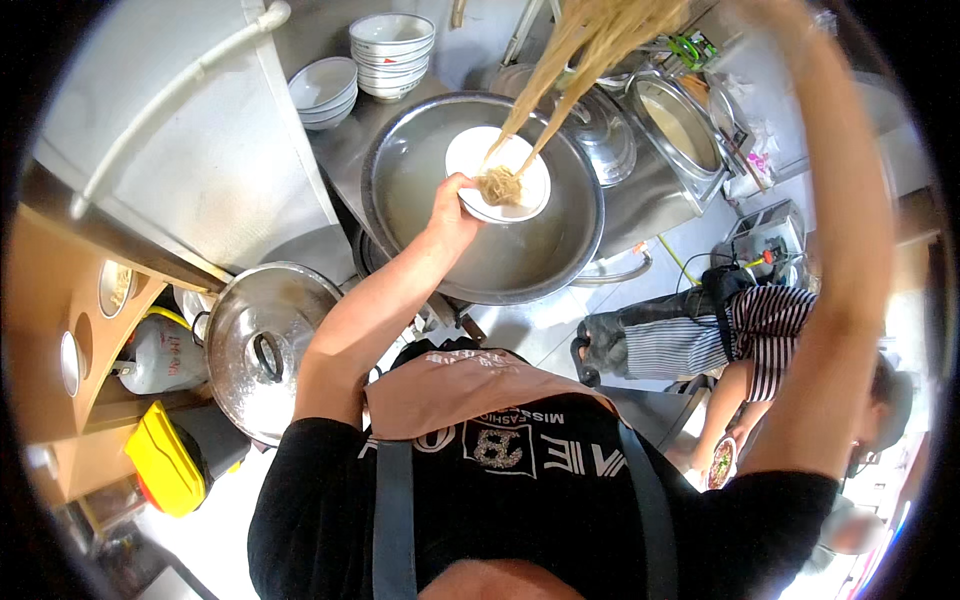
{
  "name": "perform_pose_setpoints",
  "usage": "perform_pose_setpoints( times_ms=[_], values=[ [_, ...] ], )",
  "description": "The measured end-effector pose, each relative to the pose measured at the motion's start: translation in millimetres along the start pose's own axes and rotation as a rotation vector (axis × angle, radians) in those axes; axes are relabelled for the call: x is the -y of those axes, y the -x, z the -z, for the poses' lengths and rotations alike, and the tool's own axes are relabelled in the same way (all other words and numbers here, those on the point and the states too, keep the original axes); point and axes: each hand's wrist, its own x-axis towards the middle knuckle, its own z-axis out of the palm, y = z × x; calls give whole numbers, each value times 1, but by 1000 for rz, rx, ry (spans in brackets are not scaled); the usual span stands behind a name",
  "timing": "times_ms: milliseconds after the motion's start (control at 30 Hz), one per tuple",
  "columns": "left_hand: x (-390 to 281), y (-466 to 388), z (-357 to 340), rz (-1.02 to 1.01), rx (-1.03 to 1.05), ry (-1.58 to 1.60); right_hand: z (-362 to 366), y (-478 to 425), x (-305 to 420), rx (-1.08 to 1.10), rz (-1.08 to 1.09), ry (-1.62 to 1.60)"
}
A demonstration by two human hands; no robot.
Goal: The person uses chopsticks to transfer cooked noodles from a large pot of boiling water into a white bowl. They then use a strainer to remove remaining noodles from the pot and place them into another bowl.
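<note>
My left hand (pixel 457 206) grips the rim of a white bowl (pixel 465 150) above a wide metal basin (pixel 375 225) holding cloudy liquid. A clump of noodles (pixel 500 186) lies in the bowl. Long strands of noodles (pixel 577 52) rise from it to the picture's top edge. My right arm is raised high, and my right hand (pixel 757 11) is blurred and partly cut off at the top, close to the upper end of the strands. How its fingers hold is hidden.
Stacked bowls (pixel 391 56) stand behind the basin, with a metal lid (pixel 611 142) and a pot of liquid (pixel 675 124) to the right. At left are a lidded pot (pixel 259 315), a gas cylinder (pixel 161 352) and a yellow bin lid (pixel 166 457). A co-worker (pixel 765 315) holds a food bowl (pixel 721 463).
</note>
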Motion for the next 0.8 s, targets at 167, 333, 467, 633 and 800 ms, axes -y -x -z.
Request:
perform_pose_setpoints(
  times_ms=[167, 333, 467, 633, 800],
  values=[
    [-26, 24, 2, -38, 17, 19, -154, -5, -56, 595, -31, -590],
    [-45, 56, 7, -20, 115, 50, -267, 22, -113, 558, -342, -861],
    [-67, 89, 10, -81, 19, 23, -421, 52, -189, 616, -370, -556],
    [-98, 141, 23, -203, -94, 7, -532, 52, -181, 590, -474, -304],
    [-118, 168, 48, -346, -213, -36, -533, 59, -108, 827, -252, -259]
  ],
)
